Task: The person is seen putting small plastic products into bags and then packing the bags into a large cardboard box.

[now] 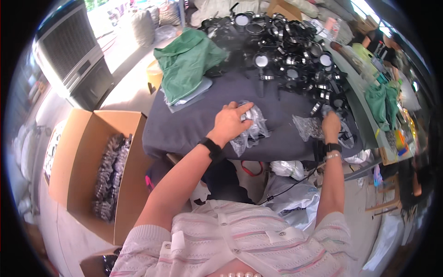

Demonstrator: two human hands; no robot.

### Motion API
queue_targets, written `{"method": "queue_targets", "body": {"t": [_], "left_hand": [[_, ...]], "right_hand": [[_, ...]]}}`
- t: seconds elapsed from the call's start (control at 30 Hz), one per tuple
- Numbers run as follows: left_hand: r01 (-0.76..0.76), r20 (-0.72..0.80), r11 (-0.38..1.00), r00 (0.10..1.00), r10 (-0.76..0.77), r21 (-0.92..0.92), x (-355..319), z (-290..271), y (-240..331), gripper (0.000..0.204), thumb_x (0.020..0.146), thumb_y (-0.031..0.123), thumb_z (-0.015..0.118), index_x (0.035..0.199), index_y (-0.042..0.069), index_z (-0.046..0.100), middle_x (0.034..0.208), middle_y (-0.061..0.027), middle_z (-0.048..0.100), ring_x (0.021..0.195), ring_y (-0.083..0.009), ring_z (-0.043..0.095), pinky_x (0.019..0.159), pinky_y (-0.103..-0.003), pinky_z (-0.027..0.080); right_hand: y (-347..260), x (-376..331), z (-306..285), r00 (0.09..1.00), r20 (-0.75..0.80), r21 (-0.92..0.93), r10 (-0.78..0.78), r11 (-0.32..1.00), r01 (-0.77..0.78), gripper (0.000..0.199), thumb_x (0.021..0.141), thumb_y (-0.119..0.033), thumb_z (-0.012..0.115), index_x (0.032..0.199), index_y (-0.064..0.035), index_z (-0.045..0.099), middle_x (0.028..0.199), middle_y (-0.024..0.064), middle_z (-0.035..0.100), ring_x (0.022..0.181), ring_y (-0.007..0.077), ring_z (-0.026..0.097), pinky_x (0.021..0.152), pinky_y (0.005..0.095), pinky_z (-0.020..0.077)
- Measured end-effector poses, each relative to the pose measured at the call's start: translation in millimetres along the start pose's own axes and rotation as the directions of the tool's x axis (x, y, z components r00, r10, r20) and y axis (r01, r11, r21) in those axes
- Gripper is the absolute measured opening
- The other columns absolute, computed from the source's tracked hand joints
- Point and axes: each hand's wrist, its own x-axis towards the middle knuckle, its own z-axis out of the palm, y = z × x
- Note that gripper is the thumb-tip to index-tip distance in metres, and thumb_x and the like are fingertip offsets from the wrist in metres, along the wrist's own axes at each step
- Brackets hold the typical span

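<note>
My left hand [229,121] is at the front middle of the dark cloth-covered table [184,131], its fingers closed on a crumpled clear plastic bag [256,128]. Something pale shows through the plastic under the fingertips, but I cannot make out what. Further right, my right hand [331,125] reaches down among more clear plastic, its fingers bent and partly hidden. A clear bag of small parts [308,128] lies just left of that hand. Beyond both hands is a large heap of black parts with shiny metal rings [290,60], some with round white faces.
A green cloth [187,62] lies over the table's far left. On the floor at left stands an open cardboard box [83,157] holding rows of bagged items, with an air cooler [69,51] behind it. A side bench [364,101] with clutter runs along the right; a person is beyond it.
</note>
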Motion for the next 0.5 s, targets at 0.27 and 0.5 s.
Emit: {"method": "queue_targets", "body": {"t": [0.27, 0.5], "left_hand": [[0.037, -0.023, 0.999, 0.999, -0.037, -0.013, -5, -4, -5, 0.054, 0.07, 0.027, 0.073, 0.123, 0.024, 0.063, 0.104, -0.0145, 0.06, 0.095, -0.0337, 0.06, 0.082, -0.041, 0.05], [0.045, 0.013, 0.997, 0.999, -0.044, -0.055, -1, -3, 2, 0.053, 0.069, 0.029, 0.071, 0.121, 0.024, 0.063, 0.107, -0.0156, 0.061, 0.095, -0.0356, 0.059, 0.082, -0.042, 0.051]], "right_hand": [[-137, -31, -22, 0.848, 0.014, 0.789, -0.53, 0.527, 0.316, 0.017, 0.089, -0.016, 0.057, 0.09, 0.0009, 0.056, 0.079, 0.0098, 0.059, 0.067, 0.0197, 0.055, 0.063, 0.035, 0.0437], [-163, -54, 2, 0.516, 0.333, 0.941, -0.789, 0.245, -0.233, 0.024, 0.092, -0.016, 0.057, 0.11, 0.0006, 0.057, 0.096, -0.002, 0.057, 0.088, 0.0056, 0.05, 0.077, 0.0228, 0.0428]]}}
